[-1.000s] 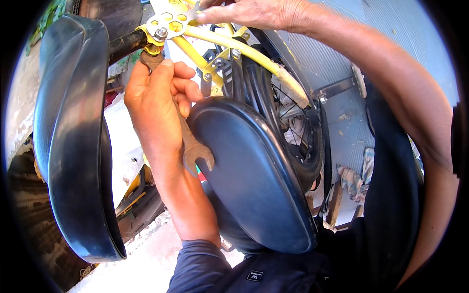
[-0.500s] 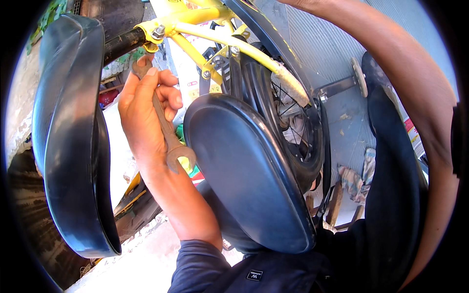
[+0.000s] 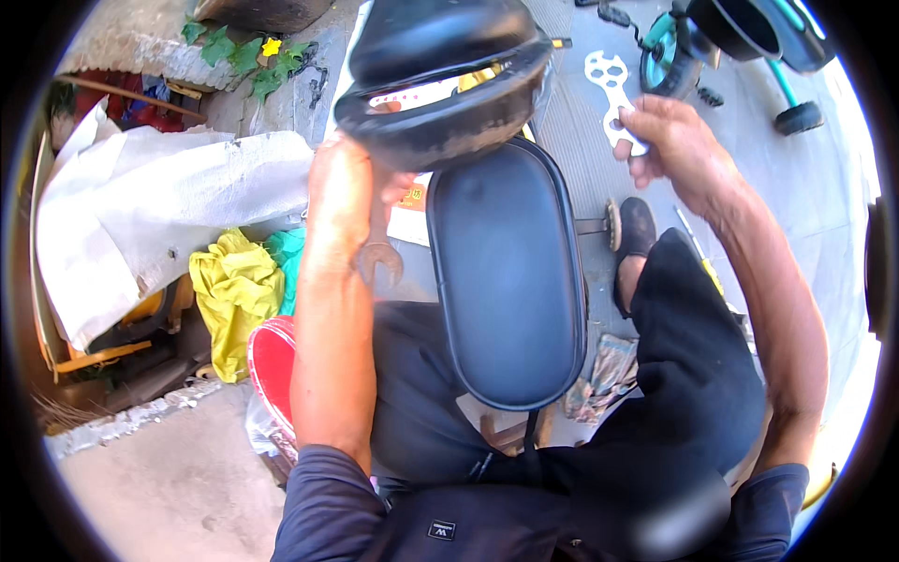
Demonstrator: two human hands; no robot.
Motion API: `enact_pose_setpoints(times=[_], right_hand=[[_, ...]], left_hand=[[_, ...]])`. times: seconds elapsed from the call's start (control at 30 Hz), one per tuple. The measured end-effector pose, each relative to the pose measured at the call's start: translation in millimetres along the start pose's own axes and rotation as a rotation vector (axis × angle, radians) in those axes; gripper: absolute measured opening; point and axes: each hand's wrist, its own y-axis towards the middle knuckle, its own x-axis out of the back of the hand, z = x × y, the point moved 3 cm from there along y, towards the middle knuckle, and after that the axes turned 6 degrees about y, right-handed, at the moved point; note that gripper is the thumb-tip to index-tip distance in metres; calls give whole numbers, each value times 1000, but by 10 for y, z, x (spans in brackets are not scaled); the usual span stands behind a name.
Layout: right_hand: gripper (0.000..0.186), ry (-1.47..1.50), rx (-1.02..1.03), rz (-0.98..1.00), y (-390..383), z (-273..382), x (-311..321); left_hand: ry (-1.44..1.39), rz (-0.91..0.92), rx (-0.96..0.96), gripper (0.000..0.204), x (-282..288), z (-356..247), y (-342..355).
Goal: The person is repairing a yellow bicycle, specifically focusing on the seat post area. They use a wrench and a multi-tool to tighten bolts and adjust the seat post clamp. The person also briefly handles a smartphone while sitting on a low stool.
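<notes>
My left hand (image 3: 339, 183) is closed around a rusty open-end wrench (image 3: 381, 260), whose jaw points toward me. Its fingers are partly hidden beneath a curved black padded piece (image 3: 445, 112), blurred at its rim. Below that piece lies a long oval black seat (image 3: 510, 272) between my knees. On the other side, my right hand (image 3: 672, 150) pinches one end of a flat silver multi-hole spanner (image 3: 611, 84), raised in the air with its wider end away from me.
A small vehicle with teal wheels (image 3: 663, 49) stands at the far right. Yellow cloth (image 3: 236, 300) and a red plastic item (image 3: 272, 361) lie at the left, beside a large white sheet (image 3: 169, 197). A crumpled patterned rag (image 3: 604, 375) is near my right leg.
My right hand has come into full view with the silver spanner. The view has swung, so the black padded piece from the left now sits ahead, and the yellow frame is mostly hidden.
</notes>
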Motion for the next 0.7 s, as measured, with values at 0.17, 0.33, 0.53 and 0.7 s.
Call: enact_pose_setpoints(times=[0.17, 0.33, 0.53, 0.7], right_hand=[[25, 198, -213, 112, -942, 343, -428], [24, 45, -159, 147, -1473, 151, -1247], [26, 69, -55, 3, -1616, 87, -1806], [32, 117, 270, -187, -1215, -552, -1769]], left_hand=[[-270, 32, 177, 29, -57, 186, -601], [-467, -122, 112, 33, -149, 207, -1137], [-193, -396, -180, 35, -290, 116, -1415], [85, -297, -226, 39, -540, 249, -1402]])
